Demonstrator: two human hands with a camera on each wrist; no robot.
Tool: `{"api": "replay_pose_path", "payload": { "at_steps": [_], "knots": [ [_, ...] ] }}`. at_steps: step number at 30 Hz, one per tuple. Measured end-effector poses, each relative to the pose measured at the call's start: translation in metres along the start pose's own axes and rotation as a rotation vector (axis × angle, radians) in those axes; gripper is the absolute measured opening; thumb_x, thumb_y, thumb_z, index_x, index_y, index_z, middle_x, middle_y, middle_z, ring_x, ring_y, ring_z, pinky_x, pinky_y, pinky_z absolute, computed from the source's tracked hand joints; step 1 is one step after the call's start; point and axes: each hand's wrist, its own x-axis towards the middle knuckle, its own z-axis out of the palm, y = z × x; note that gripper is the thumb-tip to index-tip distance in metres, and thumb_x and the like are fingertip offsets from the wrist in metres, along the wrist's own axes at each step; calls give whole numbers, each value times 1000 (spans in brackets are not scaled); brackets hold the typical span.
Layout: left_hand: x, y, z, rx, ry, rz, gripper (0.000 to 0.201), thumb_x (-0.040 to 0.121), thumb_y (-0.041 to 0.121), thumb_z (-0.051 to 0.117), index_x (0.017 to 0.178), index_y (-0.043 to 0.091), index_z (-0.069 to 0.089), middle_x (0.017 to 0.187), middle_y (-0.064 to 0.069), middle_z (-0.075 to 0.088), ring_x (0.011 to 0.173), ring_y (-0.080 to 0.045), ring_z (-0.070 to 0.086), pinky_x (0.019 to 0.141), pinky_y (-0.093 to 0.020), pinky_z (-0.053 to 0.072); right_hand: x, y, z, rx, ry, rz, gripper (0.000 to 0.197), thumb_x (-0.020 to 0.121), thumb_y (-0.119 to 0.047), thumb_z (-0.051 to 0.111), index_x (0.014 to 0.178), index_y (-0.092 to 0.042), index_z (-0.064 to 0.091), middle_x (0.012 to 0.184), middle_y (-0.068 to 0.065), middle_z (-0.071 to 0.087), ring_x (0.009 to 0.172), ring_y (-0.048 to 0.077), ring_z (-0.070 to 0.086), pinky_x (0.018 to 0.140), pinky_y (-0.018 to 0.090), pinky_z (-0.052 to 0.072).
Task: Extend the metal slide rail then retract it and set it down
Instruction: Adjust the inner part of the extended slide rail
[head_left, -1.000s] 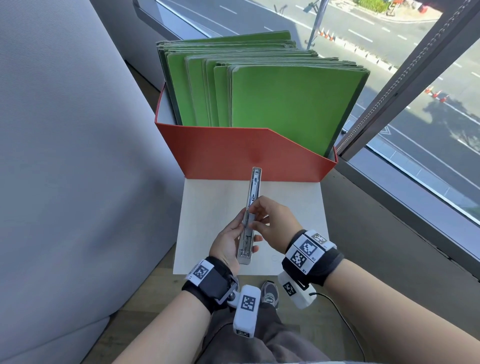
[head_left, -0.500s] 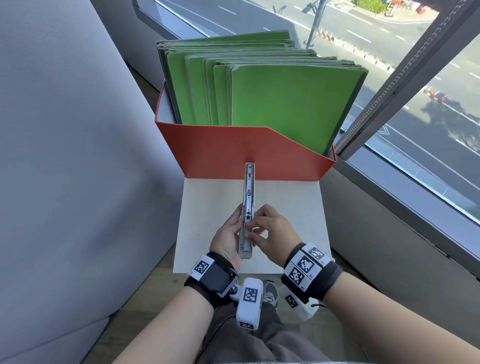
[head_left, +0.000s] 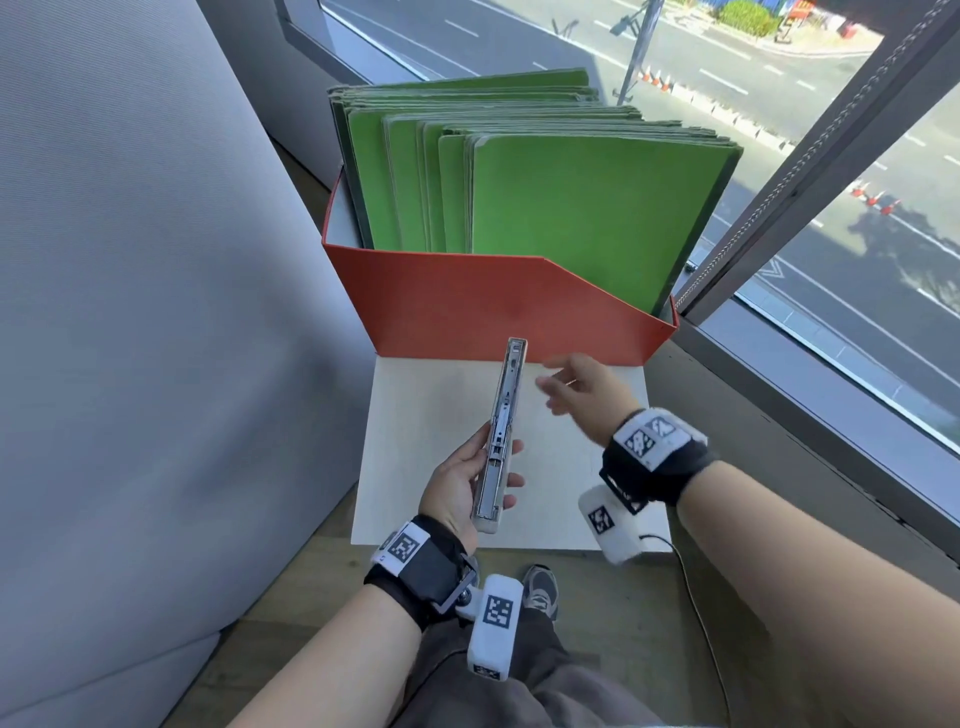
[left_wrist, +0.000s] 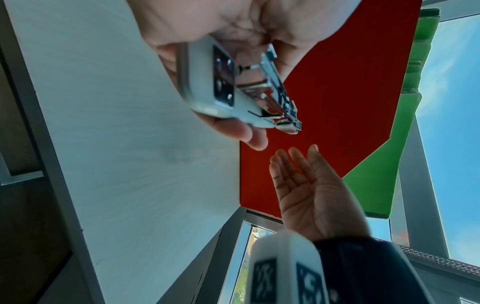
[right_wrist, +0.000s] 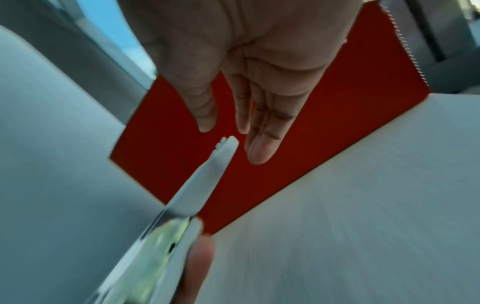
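Observation:
The metal slide rail (head_left: 501, 431) is a slim silver channel, pointing away from me above the pale board (head_left: 436, 415). My left hand (head_left: 467, 483) grips its near end, fingers curled round it. In the left wrist view the rail (left_wrist: 233, 88) lies in the left palm (left_wrist: 249, 26) with its end cap facing the camera. My right hand (head_left: 576, 387) hovers to the right of the rail's far end, fingers straight, touching nothing. The right wrist view shows the right hand (right_wrist: 249, 82) spread above the blurred rail (right_wrist: 197, 181).
A red file box (head_left: 498, 312) full of green folders (head_left: 571, 208) stands just beyond the board. A grey padded wall (head_left: 130, 312) rises on the left. A window frame and ledge (head_left: 779, 415) run along the right. Wooden floor and my shoe (head_left: 540, 590) lie below.
My right hand has let go of the rail and moved right and forward, fingers now spread. The left hand alone keeps the rail, which has tilted slightly and come nearer.

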Motion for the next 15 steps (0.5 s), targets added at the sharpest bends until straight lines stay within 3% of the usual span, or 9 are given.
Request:
{"api": "replay_pose_path", "payload": {
  "at_steps": [4,6,9,12,15],
  "knots": [
    [-3,0,-1,2,-10,4,38,94,11,42,125,17,63,103,-9,74,56,-20,58,44,-24,48,35,-1,-1,320,-115,188,34,96,-35,47,112,-7,58,106,13,70,83,23,71,81,38,59],
    [-3,-2,-2,9,-8,4,37,95,11,42,126,15,63,99,-9,74,54,-20,57,42,-24,46,43,-5,1,417,-121,205,38,96,-32,49,115,-1,59,99,16,71,77,26,70,77,37,60],
    [-2,-6,-3,33,2,10,37,96,15,42,127,15,61,96,-9,74,54,-20,55,42,-24,44,51,-10,2,358,-121,189,28,94,-26,55,100,-2,66,83,13,71,66,22,69,66,28,61],
    [0,-9,-4,42,18,9,35,96,16,44,127,15,61,93,-11,74,53,-21,55,42,-24,44,56,-9,4,320,-140,173,19,93,-21,58,82,-8,66,85,20,72,66,26,69,68,32,63],
    [1,-11,-4,31,27,4,35,96,13,45,127,15,61,91,-13,72,52,-21,55,42,-23,45,56,-12,2,220,-98,142,23,93,-20,56,91,0,66,93,25,73,69,28,71,79,42,61]
  ]
}}
